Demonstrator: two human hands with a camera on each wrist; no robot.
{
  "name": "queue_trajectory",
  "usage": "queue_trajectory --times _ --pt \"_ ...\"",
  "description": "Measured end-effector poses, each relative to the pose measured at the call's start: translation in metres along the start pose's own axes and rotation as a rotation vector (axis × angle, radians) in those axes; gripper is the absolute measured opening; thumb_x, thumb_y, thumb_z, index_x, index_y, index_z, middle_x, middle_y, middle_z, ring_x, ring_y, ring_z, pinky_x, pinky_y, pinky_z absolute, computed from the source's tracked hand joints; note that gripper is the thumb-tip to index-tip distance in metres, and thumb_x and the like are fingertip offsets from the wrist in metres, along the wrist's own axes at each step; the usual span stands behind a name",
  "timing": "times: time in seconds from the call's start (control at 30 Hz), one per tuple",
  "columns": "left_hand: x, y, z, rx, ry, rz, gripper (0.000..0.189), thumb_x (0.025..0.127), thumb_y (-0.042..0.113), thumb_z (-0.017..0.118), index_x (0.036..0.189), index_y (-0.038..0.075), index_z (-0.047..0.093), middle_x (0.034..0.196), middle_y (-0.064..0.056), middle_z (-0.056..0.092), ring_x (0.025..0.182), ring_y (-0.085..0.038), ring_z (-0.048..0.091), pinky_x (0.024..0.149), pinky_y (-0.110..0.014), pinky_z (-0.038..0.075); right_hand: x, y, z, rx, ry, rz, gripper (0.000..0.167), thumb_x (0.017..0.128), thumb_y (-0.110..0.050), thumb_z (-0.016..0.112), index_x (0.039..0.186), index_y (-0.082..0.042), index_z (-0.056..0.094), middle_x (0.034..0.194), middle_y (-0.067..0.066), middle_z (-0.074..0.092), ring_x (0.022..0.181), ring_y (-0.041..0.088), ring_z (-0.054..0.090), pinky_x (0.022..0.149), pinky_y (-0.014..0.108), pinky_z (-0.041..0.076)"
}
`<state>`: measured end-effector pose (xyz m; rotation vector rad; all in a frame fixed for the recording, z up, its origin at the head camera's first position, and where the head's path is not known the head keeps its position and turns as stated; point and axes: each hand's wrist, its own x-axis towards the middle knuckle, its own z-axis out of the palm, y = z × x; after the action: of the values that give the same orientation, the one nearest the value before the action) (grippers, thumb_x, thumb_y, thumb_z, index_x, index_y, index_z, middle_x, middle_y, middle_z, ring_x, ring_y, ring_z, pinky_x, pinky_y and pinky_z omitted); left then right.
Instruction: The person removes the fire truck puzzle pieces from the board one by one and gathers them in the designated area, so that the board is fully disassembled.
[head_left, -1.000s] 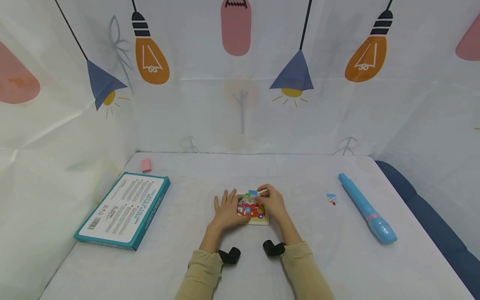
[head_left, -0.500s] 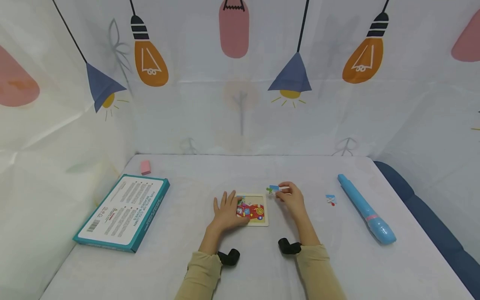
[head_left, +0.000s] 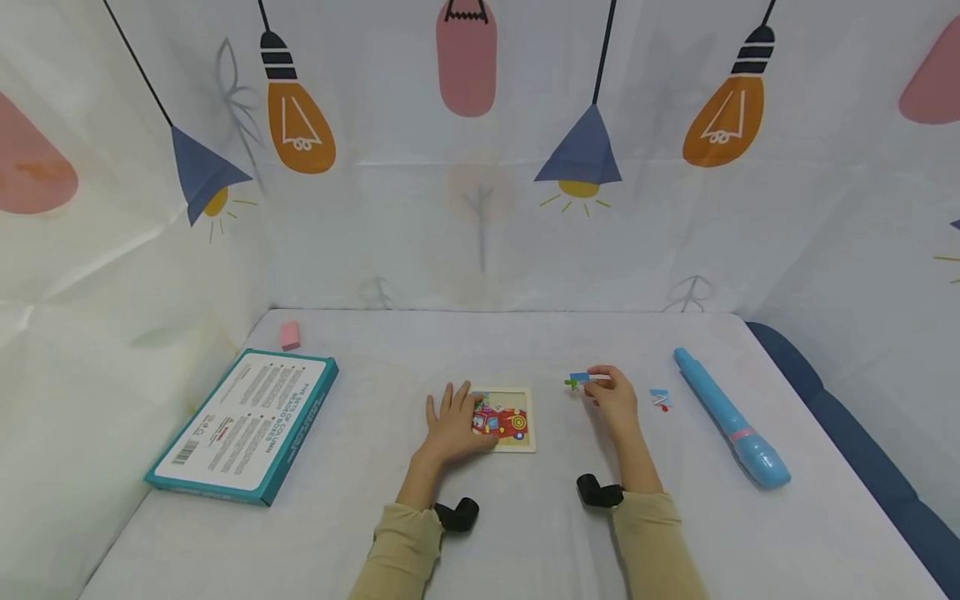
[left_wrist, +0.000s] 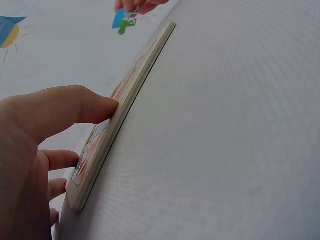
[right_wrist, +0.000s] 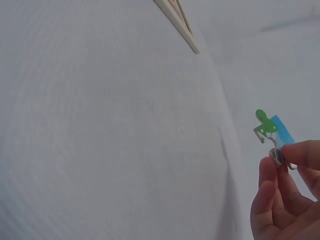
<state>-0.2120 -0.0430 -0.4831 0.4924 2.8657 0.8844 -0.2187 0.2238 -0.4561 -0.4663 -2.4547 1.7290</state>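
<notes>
My left hand (head_left: 452, 423) rests over the left part of a small jigsaw puzzle board (head_left: 533, 419), fingers spread. In the left wrist view its thumb (left_wrist: 85, 105) presses on the pale wooden frame (left_wrist: 150, 62). A red fire truck picture shows inside the frame, partly hidden by the hand. To the right of the board, my right hand (head_left: 617, 404) pinches a blue, white and green puzzle piece (head_left: 576, 381) between thumb and fingertips. The right wrist view shows the piece's green knob (right_wrist: 267, 121) pointing away from the fingers. Another puzzle piece (head_left: 660, 398) lies on the table further right.
A light blue pen-like stick (head_left: 731, 417) lies at the right of the white table. On the left are a flat teal-edged box (head_left: 243, 421) and a pink block (head_left: 290, 335). A patterned white cloth (head_left: 480, 233) hangs behind the table.
My right hand has lifted the puzzle piece off the board and carried it to the right, towards the loose piece. My left hand has stayed on the board.
</notes>
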Motion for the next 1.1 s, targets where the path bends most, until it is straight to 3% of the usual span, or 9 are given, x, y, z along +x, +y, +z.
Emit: queue_trajectory --times 0.33,0.67,0.97,1.1 --pt "-0.002 0.004 -0.004 0.017 -0.015 -0.01 0.078 0.068 0.041 0.069 0.133 0.007 0.044 0.149 -0.016 0.025 0.138 -0.041 0.01 0.104 -0.063 -0.004 0.001 0.008 -0.021 -0.095 0.049 0.054 0.032 0.09 -0.011 0.055 0.12 0.0 0.054 0.106 0.018 0.059 0.08 0.013 0.06 0.063 0.016 0.044" --pt "-0.001 0.001 -0.002 0.033 -0.014 -0.01 0.078 0.067 0.042 0.07 0.133 0.007 0.045 0.149 -0.016 0.026 0.138 -0.041 0.01 0.104 -0.063 -0.003 0.001 0.018 -0.038 -0.156 0.123 0.084 0.034 0.088 -0.008 0.054 0.12 0.003 0.056 0.112 0.021 0.052 0.096 0.026 0.051 0.062 0.012 0.04" --pt "0.0 0.0 0.0 0.021 -0.012 -0.009 0.079 0.067 0.043 0.07 0.134 0.008 0.045 0.15 -0.015 0.025 0.139 -0.04 0.009 0.104 -0.062 -0.005 0.003 0.026 -0.049 -0.205 0.183 0.103 0.032 0.088 -0.008 0.054 0.118 0.004 0.056 0.106 0.021 0.051 0.097 0.031 0.046 0.078 0.036 0.041" --pt "0.0 -0.001 0.001 0.024 -0.008 -0.01 0.078 0.068 0.043 0.07 0.134 0.008 0.045 0.15 -0.014 0.025 0.139 -0.04 0.009 0.104 -0.062 -0.004 0.004 0.029 -0.052 -0.242 0.201 0.114 0.032 0.089 -0.008 0.052 0.118 0.004 0.056 0.106 0.021 0.052 0.096 0.032 0.046 0.08 0.041 0.041"
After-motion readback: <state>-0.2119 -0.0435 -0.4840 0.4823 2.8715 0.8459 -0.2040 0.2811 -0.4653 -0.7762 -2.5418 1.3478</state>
